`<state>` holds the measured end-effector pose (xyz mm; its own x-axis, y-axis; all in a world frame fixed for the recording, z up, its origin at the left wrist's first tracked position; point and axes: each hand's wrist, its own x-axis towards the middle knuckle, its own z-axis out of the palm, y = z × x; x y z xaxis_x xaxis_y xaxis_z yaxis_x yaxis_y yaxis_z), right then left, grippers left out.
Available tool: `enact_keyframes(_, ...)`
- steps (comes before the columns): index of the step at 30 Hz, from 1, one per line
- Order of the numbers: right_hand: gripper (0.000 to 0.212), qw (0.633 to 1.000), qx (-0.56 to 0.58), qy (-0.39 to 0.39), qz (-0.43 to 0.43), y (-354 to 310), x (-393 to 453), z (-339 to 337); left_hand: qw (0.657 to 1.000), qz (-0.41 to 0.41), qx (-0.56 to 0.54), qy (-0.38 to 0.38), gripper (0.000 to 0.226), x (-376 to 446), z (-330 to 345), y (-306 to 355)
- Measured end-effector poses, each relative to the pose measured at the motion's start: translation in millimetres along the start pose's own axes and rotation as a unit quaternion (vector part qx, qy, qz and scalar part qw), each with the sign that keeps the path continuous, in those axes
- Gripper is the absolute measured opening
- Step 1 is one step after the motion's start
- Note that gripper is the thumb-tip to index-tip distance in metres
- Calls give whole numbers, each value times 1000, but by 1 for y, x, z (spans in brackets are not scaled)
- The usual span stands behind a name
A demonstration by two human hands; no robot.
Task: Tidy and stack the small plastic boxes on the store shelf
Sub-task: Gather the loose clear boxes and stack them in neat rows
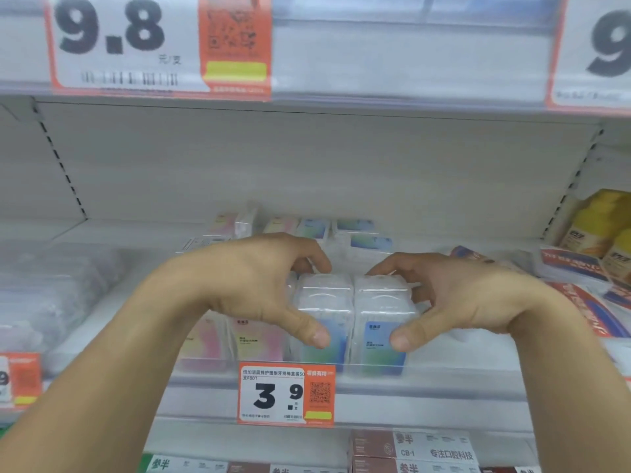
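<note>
White store shelf [426,343], clear front lip. Two clear plastic boxes [351,322] side by side, touching, between my left hand [259,285] and right hand [454,295]. Pink-labelled boxes [222,339] under my left hand. More small boxes [327,230] in a loose cluster beyond my fingers. Pale blurred packs [51,288] far side of my left wrist; red-and-blue flat packs [577,271] past my right wrist

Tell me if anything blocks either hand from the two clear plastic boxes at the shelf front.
Nothing visible does. The left hand already grips the left clear plastic box and the right hand grips the right clear plastic box, thumbs on their fronts.
</note>
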<state>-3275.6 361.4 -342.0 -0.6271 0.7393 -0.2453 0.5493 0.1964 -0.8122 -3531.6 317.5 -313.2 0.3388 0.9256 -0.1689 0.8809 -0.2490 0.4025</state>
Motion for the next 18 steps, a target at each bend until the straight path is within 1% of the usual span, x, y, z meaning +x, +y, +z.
enact_keyframes(2,69,999,-18,35,-1,-2,1,5,1000,0,9,3,80,2,2,-1)
enact_keyframes(4,66,998,-20,53,2,-3,2,7,1000,7,6,11,77,6,4,-1)
enact_keyframes(8,67,999,-4,50,-5,-1,3,9,1000,16,3,10,76,6,3,-6)
enact_keyframes(11,74,1000,4,29,-9,2,0,6,1000,25,9,10,76,6,4,-7)
enact_keyframes(12,81,1000,-5,15,-16,0,-4,3,1000,23,10,13,77,6,3,-8)
enact_keyframes(13,88,999,-17,13,-30,-3,-7,-1,1000,19,6,19,78,5,2,-8)
enact_keyframes(14,93,998,-3,22,-50,-4,-8,-8,999,20,-1,36,79,3,-1,-8)
enact_keyframes(15,93,995,48,47,-73,-5,-5,-15,997,28,-13,68,78,2,-4,-10)
enact_keyframes(16,86,983,130,97,-82,-4,4,-22,993,36,-32,110,75,2,-6,-11)
enact_keyframes(17,73,964,187,172,-78,0,19,-28,986,42,-57,152,66,2,-8,-12)
enact_keyframes(18,58,947,174,265,-56,5,40,-33,978,42,-88,186,54,2,-9,-15)
